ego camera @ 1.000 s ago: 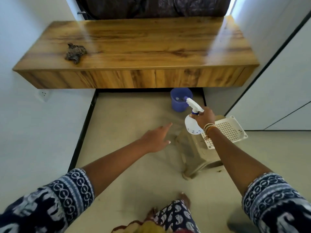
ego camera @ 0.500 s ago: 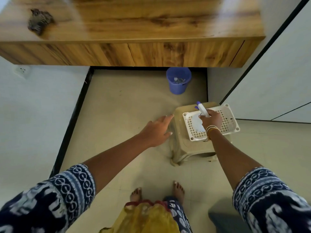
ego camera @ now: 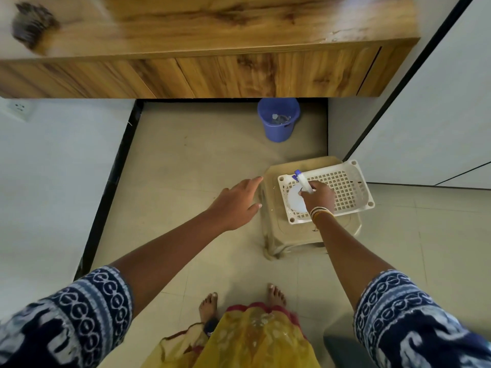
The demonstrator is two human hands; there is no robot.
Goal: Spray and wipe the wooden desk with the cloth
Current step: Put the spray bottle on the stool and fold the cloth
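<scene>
The right hand grips the spray bottle inside the white basket on the stool, right of centre. The left hand hovers open and empty beside the stool. The cloth lies on the counter, upper left.

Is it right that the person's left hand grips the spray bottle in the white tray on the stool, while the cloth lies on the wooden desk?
Not quite. The head view shows the right hand gripping the spray bottle in the white tray on the stool; the left hand is open and empty. The cloth does lie on the wooden desk.
</scene>
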